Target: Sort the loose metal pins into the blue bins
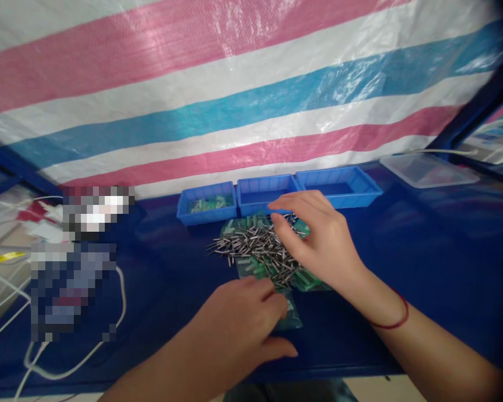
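A heap of thin metal pins (255,241) lies on top of clear bags holding green and pale plastic pieces (257,268). Over the right side of the heap is my right hand (324,237), its thumb and fingers apart and nothing visible between them. My left hand (245,312) is at the near side of the heap, over the lower bag (292,318). Its fingers curl down while the thumb points out to the right, away from them. Whether its hidden fingertips touch the bag, I cannot tell.
Behind the heap stand a left blue bin (207,215) with green and clear pieces, a middle blue bin (257,205) and a right blue bin (343,198). A clear plastic lid (430,170) lies at the far right. White cables (123,296) and blurred-out items occupy the left.
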Demonstrator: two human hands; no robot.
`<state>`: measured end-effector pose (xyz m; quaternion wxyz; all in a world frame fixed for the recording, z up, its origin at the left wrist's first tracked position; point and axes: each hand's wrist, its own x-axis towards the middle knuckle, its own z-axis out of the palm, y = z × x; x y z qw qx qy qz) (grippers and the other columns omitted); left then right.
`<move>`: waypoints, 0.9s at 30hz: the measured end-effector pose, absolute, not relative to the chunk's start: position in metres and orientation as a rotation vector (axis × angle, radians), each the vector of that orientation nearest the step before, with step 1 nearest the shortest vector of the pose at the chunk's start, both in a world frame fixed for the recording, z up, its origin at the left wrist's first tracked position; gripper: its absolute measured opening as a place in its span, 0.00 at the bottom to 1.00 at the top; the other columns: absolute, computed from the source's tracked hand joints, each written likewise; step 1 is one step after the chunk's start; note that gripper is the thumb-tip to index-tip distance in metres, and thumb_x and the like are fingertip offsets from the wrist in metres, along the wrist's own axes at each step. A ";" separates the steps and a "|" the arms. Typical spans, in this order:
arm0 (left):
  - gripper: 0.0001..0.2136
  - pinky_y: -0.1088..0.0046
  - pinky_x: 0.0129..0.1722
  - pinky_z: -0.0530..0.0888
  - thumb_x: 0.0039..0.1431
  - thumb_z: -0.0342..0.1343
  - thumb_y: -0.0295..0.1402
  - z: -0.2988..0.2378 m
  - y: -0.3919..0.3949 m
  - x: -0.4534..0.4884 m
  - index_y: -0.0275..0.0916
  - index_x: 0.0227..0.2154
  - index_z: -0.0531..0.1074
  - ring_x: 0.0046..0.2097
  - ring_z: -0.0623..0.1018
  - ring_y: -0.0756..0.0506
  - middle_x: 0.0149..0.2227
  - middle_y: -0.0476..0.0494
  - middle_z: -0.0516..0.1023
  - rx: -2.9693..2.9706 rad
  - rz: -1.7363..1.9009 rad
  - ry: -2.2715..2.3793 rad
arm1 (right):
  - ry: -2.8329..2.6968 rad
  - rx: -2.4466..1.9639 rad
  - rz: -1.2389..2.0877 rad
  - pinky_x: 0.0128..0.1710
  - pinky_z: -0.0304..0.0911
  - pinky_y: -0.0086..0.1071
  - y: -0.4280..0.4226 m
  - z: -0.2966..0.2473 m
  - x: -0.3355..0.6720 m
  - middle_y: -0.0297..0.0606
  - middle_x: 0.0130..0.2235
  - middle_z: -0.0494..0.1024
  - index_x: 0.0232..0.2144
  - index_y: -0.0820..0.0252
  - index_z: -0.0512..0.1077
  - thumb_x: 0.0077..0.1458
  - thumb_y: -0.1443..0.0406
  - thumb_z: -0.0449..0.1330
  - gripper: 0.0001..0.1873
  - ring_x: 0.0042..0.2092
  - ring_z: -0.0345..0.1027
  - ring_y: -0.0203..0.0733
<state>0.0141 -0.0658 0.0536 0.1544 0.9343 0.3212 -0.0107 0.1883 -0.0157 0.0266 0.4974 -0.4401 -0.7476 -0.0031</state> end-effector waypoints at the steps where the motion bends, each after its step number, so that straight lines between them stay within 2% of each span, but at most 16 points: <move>1: 0.16 0.69 0.33 0.72 0.47 0.65 0.42 0.048 -0.069 0.018 0.37 0.33 0.72 0.35 0.76 0.43 0.34 0.46 0.76 2.748 -0.077 0.920 | -1.813 -1.064 -0.002 0.46 0.62 0.40 -0.016 0.026 0.188 0.42 0.38 0.78 0.36 0.61 0.73 0.56 0.69 0.56 0.08 0.42 0.69 0.45; 3: 0.18 0.66 0.33 0.73 0.43 0.68 0.41 0.035 -0.070 0.022 0.36 0.34 0.72 0.36 0.76 0.41 0.35 0.44 0.76 2.831 -0.190 0.991 | -1.824 -1.058 0.012 0.46 0.63 0.40 -0.016 0.026 0.186 0.41 0.37 0.77 0.36 0.61 0.73 0.56 0.69 0.55 0.07 0.43 0.69 0.45; 6: 0.20 0.64 0.32 0.74 0.43 0.68 0.41 0.018 -0.067 0.027 0.35 0.35 0.72 0.35 0.77 0.39 0.34 0.43 0.76 2.878 -0.257 1.001 | -1.845 -1.046 0.026 0.46 0.63 0.40 -0.017 0.023 0.183 0.41 0.37 0.77 0.36 0.61 0.73 0.55 0.69 0.56 0.07 0.42 0.69 0.44; 8: 0.15 0.65 0.29 0.74 0.48 0.65 0.40 0.011 -0.068 0.029 0.35 0.34 0.72 0.33 0.77 0.40 0.32 0.43 0.76 2.899 -0.236 0.998 | -1.854 -1.037 0.027 0.45 0.63 0.39 -0.017 0.022 0.182 0.41 0.37 0.77 0.35 0.61 0.73 0.55 0.70 0.56 0.06 0.42 0.69 0.44; 12: 0.01 0.67 0.25 0.72 0.58 0.55 0.27 0.002 -0.074 0.032 0.35 0.32 0.70 0.29 0.76 0.42 0.28 0.44 0.75 2.959 -0.115 1.021 | -1.852 -1.030 0.022 0.45 0.63 0.39 -0.017 0.019 0.181 0.42 0.37 0.77 0.35 0.62 0.73 0.55 0.70 0.57 0.06 0.42 0.69 0.44; 15: 0.03 0.67 0.26 0.72 0.57 0.52 0.23 0.005 -0.074 0.030 0.35 0.31 0.70 0.30 0.76 0.43 0.28 0.44 0.75 2.995 0.003 0.958 | -1.853 -1.034 0.028 0.44 0.63 0.40 -0.016 0.019 0.181 0.41 0.37 0.77 0.35 0.60 0.73 0.55 0.69 0.57 0.06 0.41 0.69 0.45; 19: 0.04 0.68 0.35 0.73 0.57 0.52 0.27 0.025 -0.060 0.022 0.37 0.34 0.71 0.34 0.76 0.44 0.31 0.44 0.76 2.833 0.289 0.923 | -1.830 -1.052 0.054 0.44 0.63 0.41 -0.016 0.022 0.184 0.40 0.37 0.78 0.35 0.58 0.73 0.56 0.68 0.56 0.06 0.41 0.70 0.46; 23: 0.10 0.70 0.42 0.74 0.63 0.47 0.30 0.039 -0.038 0.010 0.39 0.44 0.70 0.40 0.77 0.46 0.40 0.43 0.77 2.384 0.780 1.085 | -1.774 -1.076 0.250 0.39 0.64 0.38 -0.019 0.023 0.184 0.38 0.35 0.78 0.32 0.56 0.73 0.58 0.65 0.55 0.06 0.38 0.70 0.44; 25: 0.13 0.73 0.36 0.76 0.65 0.46 0.34 0.037 -0.027 0.004 0.41 0.50 0.67 0.37 0.78 0.47 0.43 0.44 0.77 2.092 0.971 1.182 | -1.731 -1.121 0.442 0.33 0.63 0.34 -0.021 0.022 0.182 0.36 0.31 0.76 0.31 0.57 0.72 0.59 0.62 0.54 0.09 0.33 0.69 0.41; 27: 0.16 0.75 0.28 0.76 0.65 0.45 0.39 0.030 -0.018 0.000 0.43 0.54 0.64 0.30 0.77 0.49 0.39 0.45 0.77 1.855 1.086 1.235 | -1.687 -1.155 0.631 0.27 0.59 0.32 -0.023 0.021 0.178 0.34 0.26 0.72 0.28 0.58 0.70 0.61 0.57 0.52 0.14 0.28 0.65 0.38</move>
